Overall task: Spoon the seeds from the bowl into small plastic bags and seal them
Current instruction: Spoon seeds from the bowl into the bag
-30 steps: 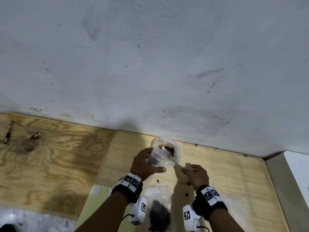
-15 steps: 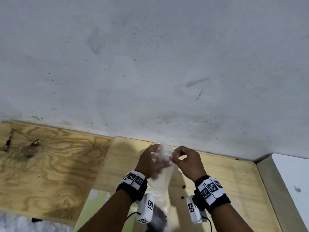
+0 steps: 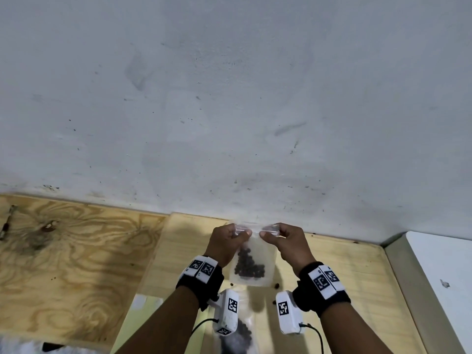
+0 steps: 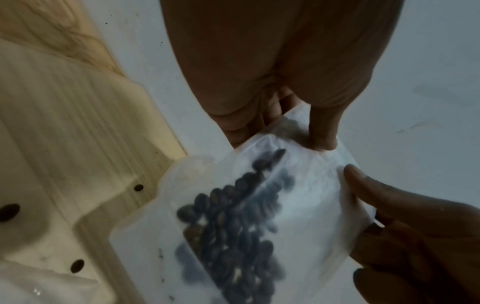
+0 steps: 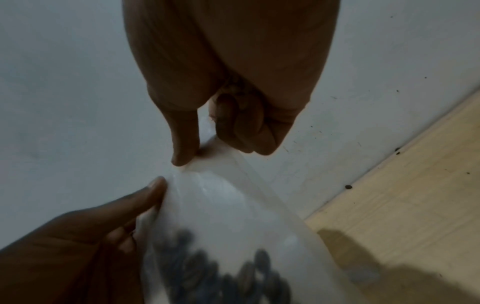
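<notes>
Clear plastic bag (image 3: 258, 254) hangs between both hands, left hand (image 3: 224, 241) and right hand (image 3: 287, 242) each pinching its top edge thumb against fingers, dark seeds (image 3: 249, 267) heaped below the fingertips.

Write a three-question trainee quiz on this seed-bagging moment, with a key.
1. True or false: the small plastic bag lies flat on the wooden board.
2. Which hands pinch the bag's top edge? A) left only B) right only C) both
3. Fill in: the seeds sit at the bag's ____.

Key: 1. False; it hangs in the air. 2. C; left hand and right hand each pinch it. 3. bottom.
</notes>
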A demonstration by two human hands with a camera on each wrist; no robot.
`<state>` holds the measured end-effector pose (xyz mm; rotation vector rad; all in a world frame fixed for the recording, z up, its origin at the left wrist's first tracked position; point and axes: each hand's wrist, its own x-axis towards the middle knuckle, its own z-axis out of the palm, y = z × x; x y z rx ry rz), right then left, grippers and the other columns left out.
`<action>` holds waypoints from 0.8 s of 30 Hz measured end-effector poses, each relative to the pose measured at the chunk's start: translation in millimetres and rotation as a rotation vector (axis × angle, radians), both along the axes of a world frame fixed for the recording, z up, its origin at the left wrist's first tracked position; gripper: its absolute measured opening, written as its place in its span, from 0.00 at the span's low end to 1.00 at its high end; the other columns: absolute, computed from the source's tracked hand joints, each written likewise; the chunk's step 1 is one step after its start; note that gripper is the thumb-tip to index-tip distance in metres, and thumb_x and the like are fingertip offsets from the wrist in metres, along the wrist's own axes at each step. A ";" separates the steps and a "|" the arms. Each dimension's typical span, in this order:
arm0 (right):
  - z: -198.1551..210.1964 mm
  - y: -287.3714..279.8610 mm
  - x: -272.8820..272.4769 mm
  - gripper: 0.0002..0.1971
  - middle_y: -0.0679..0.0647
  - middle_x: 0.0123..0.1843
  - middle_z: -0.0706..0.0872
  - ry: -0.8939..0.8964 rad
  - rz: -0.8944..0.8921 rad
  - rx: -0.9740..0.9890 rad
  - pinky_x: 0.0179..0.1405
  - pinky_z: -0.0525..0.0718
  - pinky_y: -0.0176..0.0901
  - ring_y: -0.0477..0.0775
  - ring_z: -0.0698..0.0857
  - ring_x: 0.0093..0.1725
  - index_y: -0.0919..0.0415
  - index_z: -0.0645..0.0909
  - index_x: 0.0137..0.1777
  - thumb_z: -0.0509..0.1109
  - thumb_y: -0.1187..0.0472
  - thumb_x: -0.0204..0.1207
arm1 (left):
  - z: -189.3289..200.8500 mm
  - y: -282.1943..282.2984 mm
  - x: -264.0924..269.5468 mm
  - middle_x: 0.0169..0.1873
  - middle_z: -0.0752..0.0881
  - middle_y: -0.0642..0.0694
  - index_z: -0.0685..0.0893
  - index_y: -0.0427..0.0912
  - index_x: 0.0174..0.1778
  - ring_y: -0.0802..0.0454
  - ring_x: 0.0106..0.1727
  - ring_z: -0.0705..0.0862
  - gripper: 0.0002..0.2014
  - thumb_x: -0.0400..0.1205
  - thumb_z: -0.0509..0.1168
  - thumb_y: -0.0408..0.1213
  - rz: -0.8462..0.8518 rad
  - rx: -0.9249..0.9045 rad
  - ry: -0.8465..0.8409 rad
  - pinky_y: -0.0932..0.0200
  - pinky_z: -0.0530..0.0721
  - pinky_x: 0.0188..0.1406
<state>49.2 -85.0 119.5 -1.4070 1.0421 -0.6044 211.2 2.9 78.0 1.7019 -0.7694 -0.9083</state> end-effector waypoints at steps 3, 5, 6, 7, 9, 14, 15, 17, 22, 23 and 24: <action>4.7 -0.3 -1.5 0.05 0.42 0.23 0.82 0.017 0.039 0.036 0.18 0.68 0.22 0.36 0.75 0.18 0.68 0.88 0.40 0.81 0.67 0.71 | -1.0 1.2 -2.4 0.37 0.89 0.32 0.86 0.30 0.40 0.49 0.34 0.84 0.29 0.68 0.74 0.59 0.007 -0.008 -0.022 0.39 0.86 0.45; 3.7 -1.9 -1.7 0.09 0.42 0.22 0.81 0.030 0.059 0.029 0.20 0.69 0.24 0.37 0.75 0.19 0.62 0.85 0.32 0.81 0.66 0.70 | 3.4 2.8 -3.4 0.35 0.91 0.38 0.89 0.34 0.39 0.44 0.36 0.88 0.19 0.71 0.76 0.51 0.004 -0.018 -0.018 0.42 0.88 0.45; 2.5 -2.4 -1.3 0.12 0.44 0.24 0.82 0.032 0.064 0.017 0.25 0.72 0.27 0.39 0.77 0.22 0.59 0.84 0.28 0.82 0.66 0.69 | 5.0 3.6 -3.5 0.35 0.91 0.40 0.90 0.36 0.38 0.40 0.38 0.90 0.15 0.73 0.77 0.47 -0.001 -0.016 -0.010 0.42 0.88 0.45; 0.7 -2.3 -0.9 0.14 0.47 0.26 0.83 0.040 0.067 0.005 0.30 0.75 0.32 0.43 0.79 0.26 0.57 0.83 0.26 0.83 0.65 0.68 | 6.6 4.4 -3.7 0.35 0.92 0.41 0.90 0.36 0.38 0.38 0.41 0.90 0.14 0.73 0.77 0.46 -0.004 -0.021 0.000 0.43 0.89 0.45; 0.2 -1.4 -0.1 0.15 0.47 0.27 0.82 0.056 0.054 0.002 0.34 0.75 0.36 0.45 0.80 0.28 0.56 0.83 0.25 0.84 0.63 0.67 | 9.4 5.4 -2.8 0.36 0.92 0.40 0.90 0.35 0.38 0.37 0.40 0.89 0.17 0.72 0.76 0.49 -0.011 -0.017 0.018 0.45 0.88 0.43; 2.4 -2.8 -11.8 0.18 0.53 0.28 0.71 0.014 -0.019 0.141 0.23 0.57 0.36 0.47 0.61 0.20 0.61 0.77 0.29 0.85 0.58 0.65 | 13.4 13.1 2.7 0.34 0.90 0.35 0.92 0.39 0.37 0.46 0.35 0.85 0.13 0.79 0.71 0.45 0.010 -0.043 0.149 0.48 0.82 0.44; 1.3 -2.6 -13.7 0.19 0.56 0.31 0.71 0.021 -0.016 0.147 0.24 0.56 0.37 0.49 0.60 0.22 0.60 0.76 0.31 0.85 0.56 0.65 | 11.9 14.9 3.5 0.33 0.90 0.35 0.92 0.40 0.37 0.46 0.36 0.85 0.12 0.80 0.70 0.43 0.010 -0.050 0.151 0.47 0.82 0.46; -0.1 -0.5 -13.1 0.18 0.58 0.33 0.74 0.036 -0.027 0.139 0.24 0.56 0.36 0.49 0.60 0.22 0.59 0.75 0.33 0.84 0.56 0.66 | 10.4 16.1 1.5 0.32 0.90 0.36 0.93 0.41 0.37 0.46 0.36 0.86 0.11 0.81 0.70 0.42 0.028 -0.051 0.161 0.44 0.83 0.49; -2.3 9.5 -8.7 0.12 0.57 0.34 0.83 -0.011 -0.130 0.068 0.18 0.68 0.31 0.41 0.70 0.18 0.65 0.82 0.42 0.82 0.61 0.70 | 5.5 12.7 -2.5 0.33 0.90 0.39 0.90 0.37 0.35 0.45 0.36 0.86 0.14 0.80 0.71 0.43 0.115 -0.012 0.217 0.45 0.85 0.48; -3.8 12.5 -10.2 0.12 0.55 0.34 0.85 -0.036 -0.132 0.057 0.18 0.69 0.32 0.41 0.71 0.19 0.63 0.80 0.45 0.82 0.62 0.71 | 3.6 13.1 -0.8 0.33 0.89 0.38 0.89 0.32 0.38 0.44 0.36 0.85 0.15 0.79 0.71 0.44 0.150 -0.014 0.264 0.46 0.85 0.46; -7.2 14.8 -11.9 0.14 0.54 0.34 0.86 -0.050 -0.114 0.042 0.20 0.71 0.34 0.43 0.72 0.20 0.60 0.78 0.46 0.82 0.63 0.71 | 1.4 13.2 1.7 0.34 0.87 0.38 0.87 0.28 0.40 0.44 0.37 0.83 0.18 0.77 0.72 0.45 0.190 -0.006 0.310 0.47 0.83 0.44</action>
